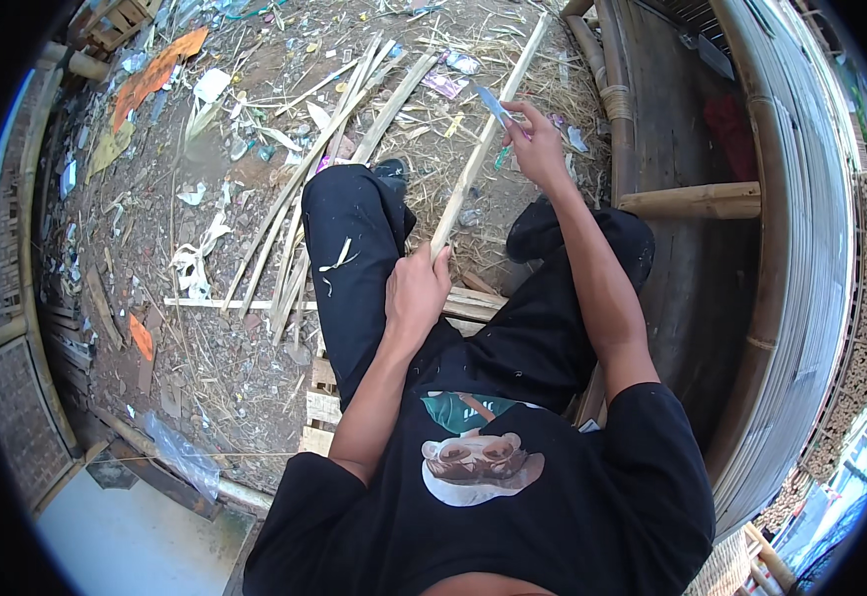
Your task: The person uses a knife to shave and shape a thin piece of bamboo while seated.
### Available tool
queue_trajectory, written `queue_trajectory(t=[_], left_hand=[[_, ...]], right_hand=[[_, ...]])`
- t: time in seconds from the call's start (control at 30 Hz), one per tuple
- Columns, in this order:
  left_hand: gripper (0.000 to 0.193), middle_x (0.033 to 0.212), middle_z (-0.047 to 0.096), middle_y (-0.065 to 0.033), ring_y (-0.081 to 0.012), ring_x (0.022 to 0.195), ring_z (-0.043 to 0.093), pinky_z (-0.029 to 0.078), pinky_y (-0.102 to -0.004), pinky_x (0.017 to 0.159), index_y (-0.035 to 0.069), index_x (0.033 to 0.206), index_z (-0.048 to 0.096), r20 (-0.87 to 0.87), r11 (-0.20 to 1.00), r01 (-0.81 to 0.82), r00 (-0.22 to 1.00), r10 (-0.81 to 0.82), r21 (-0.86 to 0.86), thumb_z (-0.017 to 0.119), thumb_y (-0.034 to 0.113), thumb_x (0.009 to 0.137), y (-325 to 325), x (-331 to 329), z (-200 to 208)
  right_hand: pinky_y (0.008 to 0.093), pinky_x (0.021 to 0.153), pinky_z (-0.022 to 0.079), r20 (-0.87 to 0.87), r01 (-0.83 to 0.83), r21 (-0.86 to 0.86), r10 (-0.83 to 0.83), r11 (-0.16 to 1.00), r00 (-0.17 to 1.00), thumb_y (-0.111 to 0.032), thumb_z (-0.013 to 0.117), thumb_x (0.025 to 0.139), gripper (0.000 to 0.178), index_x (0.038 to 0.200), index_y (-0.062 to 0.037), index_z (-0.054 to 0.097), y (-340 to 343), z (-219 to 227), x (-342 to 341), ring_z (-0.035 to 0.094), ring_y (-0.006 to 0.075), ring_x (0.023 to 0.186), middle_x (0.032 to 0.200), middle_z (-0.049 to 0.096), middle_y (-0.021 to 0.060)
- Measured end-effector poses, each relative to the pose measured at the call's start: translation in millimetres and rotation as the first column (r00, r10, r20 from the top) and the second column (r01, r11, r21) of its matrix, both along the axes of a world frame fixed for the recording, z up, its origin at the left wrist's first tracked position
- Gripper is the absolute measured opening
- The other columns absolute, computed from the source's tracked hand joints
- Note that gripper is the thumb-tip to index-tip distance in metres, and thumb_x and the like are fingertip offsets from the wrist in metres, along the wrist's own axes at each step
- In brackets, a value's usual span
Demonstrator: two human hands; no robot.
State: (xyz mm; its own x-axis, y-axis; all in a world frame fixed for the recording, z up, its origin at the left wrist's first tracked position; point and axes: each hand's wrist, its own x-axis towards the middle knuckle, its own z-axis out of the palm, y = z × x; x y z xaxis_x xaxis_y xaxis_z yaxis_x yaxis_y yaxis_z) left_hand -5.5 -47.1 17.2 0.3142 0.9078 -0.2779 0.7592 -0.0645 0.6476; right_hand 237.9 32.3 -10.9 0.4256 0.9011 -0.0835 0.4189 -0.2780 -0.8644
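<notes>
My left hand [417,296] is wrapped round the near end of a long pale bamboo strip [473,171], above my lap. From there the strip slants away to the upper right, over the littered ground. In my right hand [538,151] is a knife [491,103] with a short, wide, silvery blade. Its blade crosses the strip's far half; whether the two touch, I cannot tell. My fingers hide most of the knife's handle. Pale shavings [337,260] cling to my left trouser leg.
Several split bamboo strips [339,124] lie on the ground to the left of my knees. Scraps, straw and an orange sheet [160,74] litter the dirt. Close on my right stands a bamboo frame [687,202] with a slatted wall [801,179]. A slatted wooden piece [322,408] shows beside my left thigh.
</notes>
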Motion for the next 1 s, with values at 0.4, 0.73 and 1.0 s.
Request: queue_trajectory(t=[0.4,0.73,1.0], left_hand=[[0.033,0.066,0.060,-0.0277,-0.0450,0.067,0.062,0.050,-0.0514,0.060,-0.004,0.084,0.060,-0.043,1.000,-0.015,0.999,0.015,-0.002,0.053,0.026,0.095,-3.5,-1.6,-3.9],[0.032,0.067,0.061,-0.0270,-0.0442,0.066,0.063,0.051,-0.0508,0.061,-0.005,0.083,0.061,-0.034,0.999,0.012,0.999,-0.010,0.040,0.053,0.024,0.094,-2.4,-0.8,-12.9],[0.033,0.067,0.062,-0.0264,-0.0440,0.066,0.063,0.051,-0.0506,0.061,-0.004,0.081,0.062,-0.040,0.999,0.029,0.999,-0.027,0.041,0.054,0.024,0.094,-6.2,0.7,-13.0]], right_hand=[[0.0341,0.065,0.048,0.133,-0.004,-0.027,0.008,1.000,0.991,-0.017,0.061,0.091,0.019,0.108,-0.0109,0.065,6.6,-35.3,-0.2,0.065,0.0224,0.068,0.074,0.067,0.0128],[0.0384,0.066,0.049,0.126,-0.094,-0.055,0.100,0.994,0.987,-0.016,0.057,0.091,0.018,0.105,-0.0063,0.063,-17.1,-16.7,-30.1,0.065,0.0333,0.069,0.096,0.070,0.0172],[0.0319,0.059,0.045,0.010,-0.044,-0.090,0.045,0.995,0.999,-0.014,0.059,0.093,0.016,0.106,-0.0049,0.063,-37.5,-33.9,-24.4,0.056,0.0139,0.060,0.085,0.069,0.0125]])
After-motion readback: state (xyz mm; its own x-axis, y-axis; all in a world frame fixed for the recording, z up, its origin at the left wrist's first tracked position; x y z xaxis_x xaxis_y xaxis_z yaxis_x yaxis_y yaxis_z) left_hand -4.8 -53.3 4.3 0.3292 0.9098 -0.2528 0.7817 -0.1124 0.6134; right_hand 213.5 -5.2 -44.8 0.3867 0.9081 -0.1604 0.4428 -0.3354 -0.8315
